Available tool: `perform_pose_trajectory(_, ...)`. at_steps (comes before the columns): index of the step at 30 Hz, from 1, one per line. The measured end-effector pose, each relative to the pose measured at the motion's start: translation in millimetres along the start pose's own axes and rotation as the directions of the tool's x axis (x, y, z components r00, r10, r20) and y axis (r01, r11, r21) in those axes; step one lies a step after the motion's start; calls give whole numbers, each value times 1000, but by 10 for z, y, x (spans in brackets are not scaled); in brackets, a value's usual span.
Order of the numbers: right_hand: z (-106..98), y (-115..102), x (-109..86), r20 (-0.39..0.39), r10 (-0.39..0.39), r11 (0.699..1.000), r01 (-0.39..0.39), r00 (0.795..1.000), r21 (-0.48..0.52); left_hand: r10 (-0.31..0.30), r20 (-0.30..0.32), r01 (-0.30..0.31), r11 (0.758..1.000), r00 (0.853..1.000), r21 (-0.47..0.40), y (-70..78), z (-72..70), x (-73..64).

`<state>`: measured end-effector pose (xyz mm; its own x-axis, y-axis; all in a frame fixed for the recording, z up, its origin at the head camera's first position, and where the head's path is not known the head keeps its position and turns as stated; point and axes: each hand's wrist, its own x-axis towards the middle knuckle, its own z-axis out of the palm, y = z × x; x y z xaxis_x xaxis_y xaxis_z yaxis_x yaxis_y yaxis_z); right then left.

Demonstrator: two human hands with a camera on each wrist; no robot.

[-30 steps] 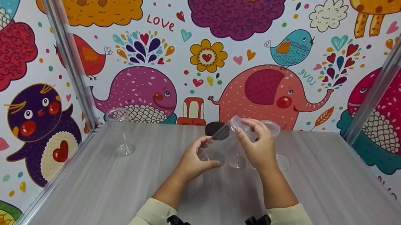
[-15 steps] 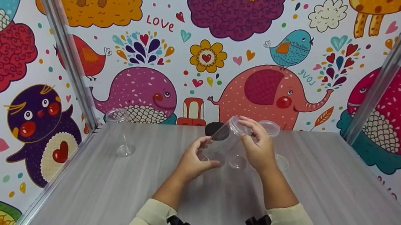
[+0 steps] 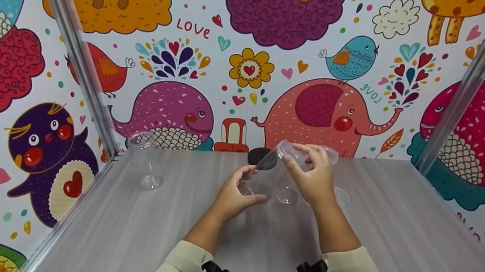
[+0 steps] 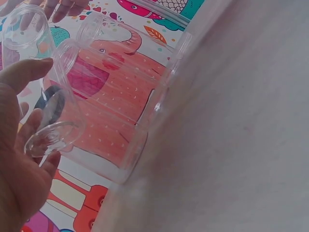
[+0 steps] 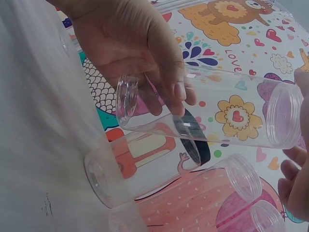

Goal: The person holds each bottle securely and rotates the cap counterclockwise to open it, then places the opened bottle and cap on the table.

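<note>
A clear plastic jar (image 3: 273, 175) is held tilted above the table, its top leaning right. My left hand (image 3: 236, 191) grips it low down, thumb in front and fingers behind. At the top, my right hand (image 3: 314, 175) grips the ringed rim with thumb and fingers. Whether a clear lid sits on that rim, I cannot tell. In the right wrist view, the ringed end (image 5: 285, 116) shows near the right fingers. Close behind stands another clear jar with a black lid (image 5: 193, 137).
More clear jars, including one with a ringed rim (image 5: 244, 176), stand behind my hands. A separate clear jar (image 3: 150, 181) stands at the left of the grey table (image 3: 160, 235). A cartoon-printed wall (image 3: 246, 100) and metal posts (image 3: 78, 51) bound the back and sides.
My right fingers shifted around the rim to the right, then came back to nearly their earlier position. The left hand and the jar's tilt stay about the same.
</note>
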<state>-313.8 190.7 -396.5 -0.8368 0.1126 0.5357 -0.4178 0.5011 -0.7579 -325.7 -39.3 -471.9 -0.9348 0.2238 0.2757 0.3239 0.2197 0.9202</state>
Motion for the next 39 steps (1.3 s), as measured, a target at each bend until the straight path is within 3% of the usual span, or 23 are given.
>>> perform_pose_trajectory(7,5,12,-1,11,-4,1000,5,1000,-14,-6,-3,6,1000,1000,-5,-3,0,-4)
perform_pose_trajectory(19,6,21,-13,69,-74,991,66,995,113,1,-5,-1,1000,1000,-8,-3,-1,4)
perform_pose_trajectory(25,7,36,-12,106,-75,985,58,992,160,-14,-16,14,1000,1000,-12,-3,2,6)
perform_pose_trajectory(32,3,27,-1,108,-72,993,61,992,102,-14,-14,14,1000,1000,-10,-10,-9,-3)
perform_pose_trajectory(39,-2,7,-1,69,-5,1000,5,998,-5,5,1,-5,1000,1000,7,-24,-9,-2)
